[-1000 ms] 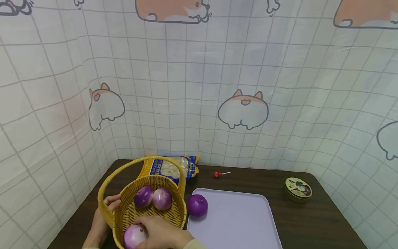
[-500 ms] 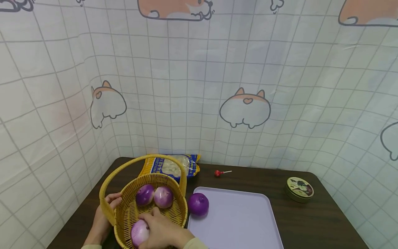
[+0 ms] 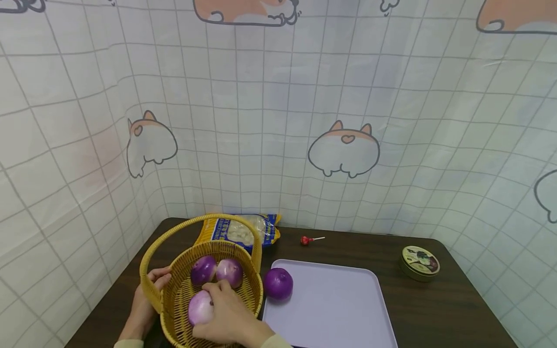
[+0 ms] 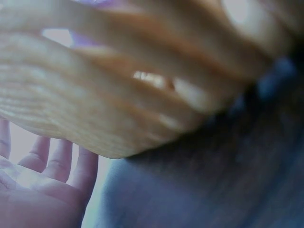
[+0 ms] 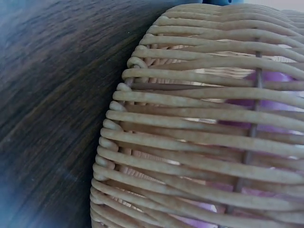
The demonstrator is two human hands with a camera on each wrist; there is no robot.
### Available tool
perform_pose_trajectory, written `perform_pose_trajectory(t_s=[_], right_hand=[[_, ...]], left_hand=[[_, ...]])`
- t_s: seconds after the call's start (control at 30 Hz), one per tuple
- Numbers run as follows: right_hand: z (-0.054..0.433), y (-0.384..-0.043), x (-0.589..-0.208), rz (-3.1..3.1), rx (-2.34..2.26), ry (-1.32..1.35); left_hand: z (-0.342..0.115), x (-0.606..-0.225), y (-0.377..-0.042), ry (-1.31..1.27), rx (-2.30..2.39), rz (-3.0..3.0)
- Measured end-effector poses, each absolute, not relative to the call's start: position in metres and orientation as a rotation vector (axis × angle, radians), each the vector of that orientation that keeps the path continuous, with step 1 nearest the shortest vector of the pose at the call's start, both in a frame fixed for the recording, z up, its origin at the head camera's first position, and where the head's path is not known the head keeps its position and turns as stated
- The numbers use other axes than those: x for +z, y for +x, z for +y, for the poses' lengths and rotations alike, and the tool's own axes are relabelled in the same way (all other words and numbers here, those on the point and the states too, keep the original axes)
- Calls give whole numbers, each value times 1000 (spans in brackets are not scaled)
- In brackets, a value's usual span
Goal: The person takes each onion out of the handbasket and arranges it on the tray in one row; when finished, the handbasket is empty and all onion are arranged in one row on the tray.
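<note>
Inside the yellow wicker basket (image 3: pixel 178 295) my right hand (image 3: pixel 230 311) grips a pale purple onion (image 3: pixel 200 308), thumb and fingers around its right side. Two more onions lie at the back of the basket: a darker one (image 3: pixel 203 270) and a lighter one (image 3: pixel 230 270). My left hand (image 3: pixel 144 302) touches the basket's left side near the handle's base, fingertips at the rim. The left wrist view shows that hand's fingers (image 4: pixel 59 159) mostly straight beside the wicker wall. Through the weave, purple onion skin (image 5: pixel 270 80) shows in the right wrist view; the right hand is hidden there.
A lilac tray (image 3: pixel 330 309) lies right of the basket, with a dark purple onion (image 3: pixel 278 283) at its left edge. Behind the basket is a yellow and blue pasta bag (image 3: pixel 239 231). A red lollipop (image 3: pixel 305 240) and a round tin (image 3: pixel 419 263) lie farther right. The basket's handle (image 3: pixel 152 251) arches overhead.
My right hand has moved the gripped onion from the front of the basket toward the two at the back. The left hand has stayed at the basket's side.
</note>
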State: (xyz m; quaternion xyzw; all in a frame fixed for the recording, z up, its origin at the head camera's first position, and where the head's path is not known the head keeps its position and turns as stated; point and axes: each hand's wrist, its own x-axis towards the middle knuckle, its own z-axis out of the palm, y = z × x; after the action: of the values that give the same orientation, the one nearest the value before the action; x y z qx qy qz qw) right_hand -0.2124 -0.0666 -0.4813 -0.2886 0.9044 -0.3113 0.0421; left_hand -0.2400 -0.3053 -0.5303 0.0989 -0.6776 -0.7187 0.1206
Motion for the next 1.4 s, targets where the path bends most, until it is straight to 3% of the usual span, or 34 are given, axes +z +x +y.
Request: perform_pose_trajectory(t_s=[0.53, 1.4], right_hand=[[-27, -212, -471, 2632, -1521, -891], [20, -206, -475, 2636, -1731, -882]], left_hand=[[-304, -519, -237, 368, -2124, -1992], [-302, -516, -236, 396, -2126, -2012]])
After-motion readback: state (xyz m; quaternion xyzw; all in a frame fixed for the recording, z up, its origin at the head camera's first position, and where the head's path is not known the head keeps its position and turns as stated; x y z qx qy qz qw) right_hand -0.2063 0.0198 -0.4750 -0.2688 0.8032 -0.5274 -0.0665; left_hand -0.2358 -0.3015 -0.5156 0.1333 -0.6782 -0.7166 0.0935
